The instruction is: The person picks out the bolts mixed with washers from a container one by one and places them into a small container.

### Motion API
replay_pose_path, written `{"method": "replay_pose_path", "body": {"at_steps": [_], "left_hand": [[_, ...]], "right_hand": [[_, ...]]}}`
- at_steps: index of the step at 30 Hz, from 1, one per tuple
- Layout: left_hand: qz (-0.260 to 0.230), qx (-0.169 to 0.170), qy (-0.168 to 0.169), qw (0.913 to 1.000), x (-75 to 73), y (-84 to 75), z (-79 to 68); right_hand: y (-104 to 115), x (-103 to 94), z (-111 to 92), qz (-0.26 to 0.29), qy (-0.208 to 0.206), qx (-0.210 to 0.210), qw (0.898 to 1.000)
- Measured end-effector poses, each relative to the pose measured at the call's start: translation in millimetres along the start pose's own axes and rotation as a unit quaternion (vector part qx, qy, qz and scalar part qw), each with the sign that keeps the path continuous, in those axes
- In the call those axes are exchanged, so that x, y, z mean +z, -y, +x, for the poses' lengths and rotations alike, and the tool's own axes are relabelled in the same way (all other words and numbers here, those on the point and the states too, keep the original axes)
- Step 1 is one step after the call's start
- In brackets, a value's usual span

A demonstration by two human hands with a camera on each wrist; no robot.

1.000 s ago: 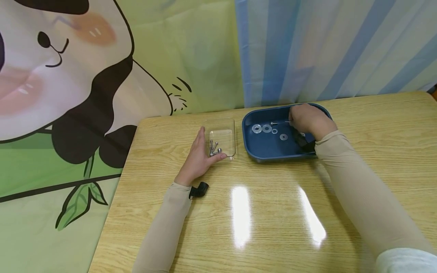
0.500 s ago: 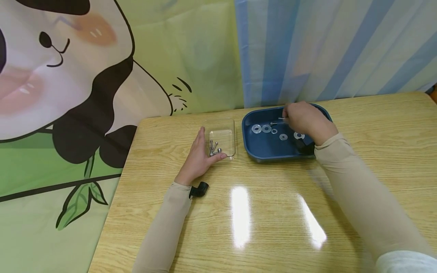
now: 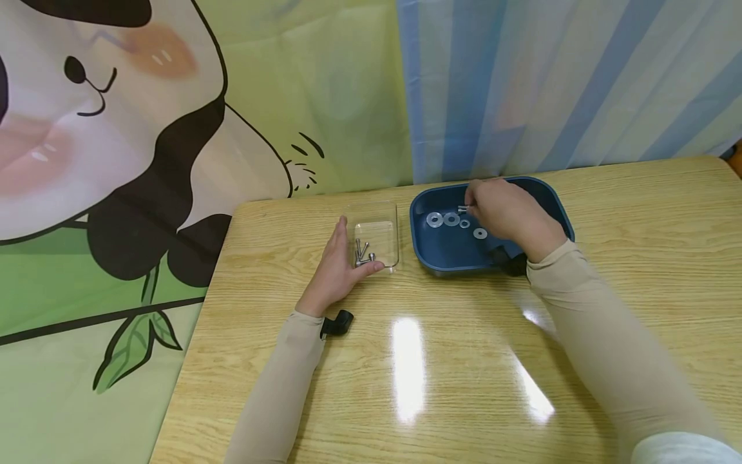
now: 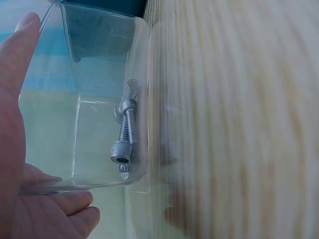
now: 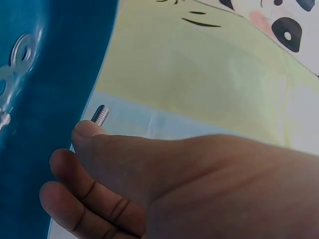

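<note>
My left hand (image 3: 335,270) rests against a clear plastic box (image 3: 397,235), fingers straight along its left side and thumb at the near edge. Inside the box lie several silver socket-head bolts (image 4: 121,151). Over the blue tray (image 3: 443,265), my right hand (image 3: 505,212) pinches a bolt (image 5: 100,114) between thumb and finger; its threaded end sticks out past the thumb. Several flat washers (image 3: 451,220) lie on the tray floor. At the left edge of the right wrist view, another small metal piece (image 5: 4,119) is partly cut off.
Box and tray stand side by side near the back edge of the wooden table (image 3: 464,361). Behind them hangs a curtain (image 3: 348,96) with a panda print and blue stripes. A black wrist device (image 3: 337,323) is on the left wrist.
My right hand has moved left inside the tray with the bolt, and its fingers now lie beside the washers. The left hand and the box have stayed in place.
</note>
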State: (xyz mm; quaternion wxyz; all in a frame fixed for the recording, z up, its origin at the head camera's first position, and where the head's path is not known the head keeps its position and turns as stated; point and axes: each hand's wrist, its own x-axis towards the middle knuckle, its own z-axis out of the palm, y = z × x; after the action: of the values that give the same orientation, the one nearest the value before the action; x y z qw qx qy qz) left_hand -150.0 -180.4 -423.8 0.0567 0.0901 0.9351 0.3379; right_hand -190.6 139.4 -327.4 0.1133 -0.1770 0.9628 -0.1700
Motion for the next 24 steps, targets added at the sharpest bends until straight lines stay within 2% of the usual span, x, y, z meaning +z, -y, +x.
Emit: {"method": "replay_pose_path", "body": {"at_steps": [9,24], "left_hand": [[0.000,0.003,-0.001,1.0000,-0.2,0.6,-0.6],[0.002,0.005,-0.002,1.0000,-0.5,0.2,-1.7]], "right_hand": [[15,6.1,-5,-0.001,-0.014,-0.026,1.000],[33,20.3,-2,0.015,-0.025,-0.057,0.998]]}}
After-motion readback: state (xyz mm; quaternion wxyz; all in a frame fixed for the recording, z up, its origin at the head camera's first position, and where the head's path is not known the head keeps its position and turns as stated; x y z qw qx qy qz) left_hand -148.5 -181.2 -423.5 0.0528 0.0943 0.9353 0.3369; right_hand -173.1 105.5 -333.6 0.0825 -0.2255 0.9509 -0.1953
